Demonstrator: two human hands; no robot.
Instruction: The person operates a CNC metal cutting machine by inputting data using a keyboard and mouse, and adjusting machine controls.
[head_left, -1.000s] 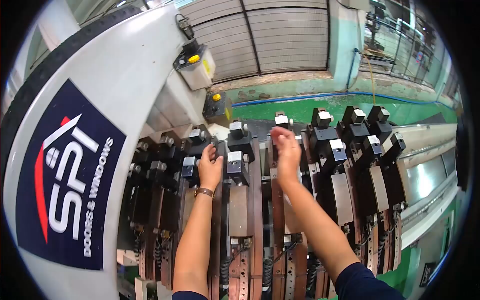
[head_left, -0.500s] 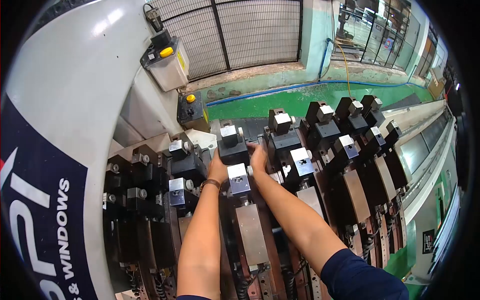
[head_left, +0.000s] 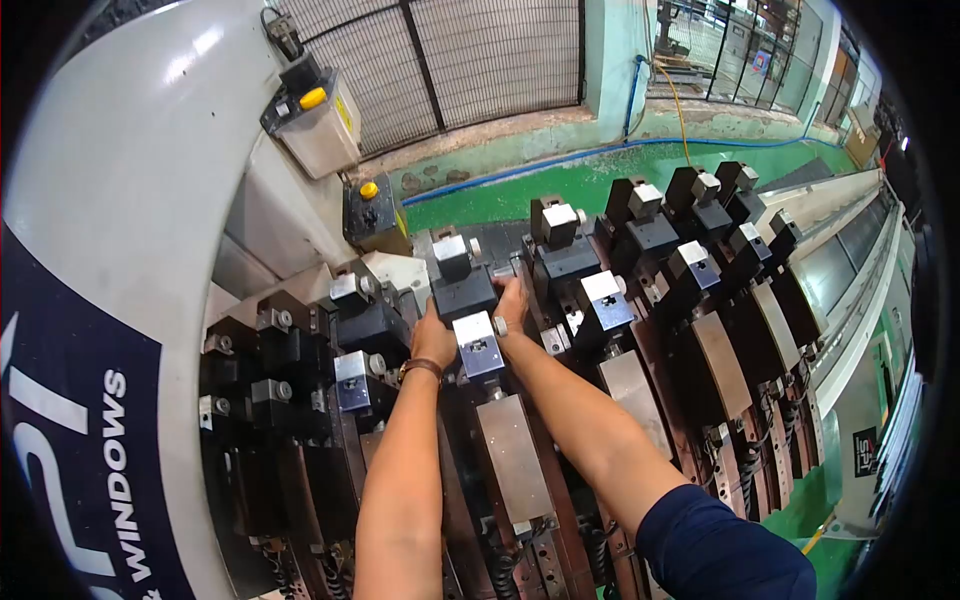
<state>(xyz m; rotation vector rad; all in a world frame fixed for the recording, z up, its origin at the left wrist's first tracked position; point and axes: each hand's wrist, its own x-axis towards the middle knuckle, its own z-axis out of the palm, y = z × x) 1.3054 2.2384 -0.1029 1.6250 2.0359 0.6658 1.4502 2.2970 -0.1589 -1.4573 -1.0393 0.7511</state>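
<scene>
In the middle of the head view, a black clamp block (head_left: 466, 294) with a silver top piece (head_left: 451, 249) sits between my hands. My left hand (head_left: 432, 340) lies against its left side, a brown band on the wrist. On the right side, my right hand (head_left: 511, 304) curls its fingers toward the block's far edge. Both hands look closed around the block, though some fingertips are hidden behind it. Nearer to me, between my wrists, stands another clamp with a blue-and-silver face (head_left: 479, 345) and a round knob (head_left: 500, 326). Below it runs a flat metal plate (head_left: 515, 455).
Similar clamps (head_left: 605, 300) stand in rows to both sides. At left is a large white machine housing (head_left: 110, 150) with dark lettering panels. Beyond are a reservoir with a yellow cap (head_left: 314, 97), a mesh fence (head_left: 500, 60) and a blue hose (head_left: 490, 180) on the green floor.
The whole view has shifted slightly, so the clamps appear a little higher. Both hands stay at the sides of the same block, with no clear change in their hold.
</scene>
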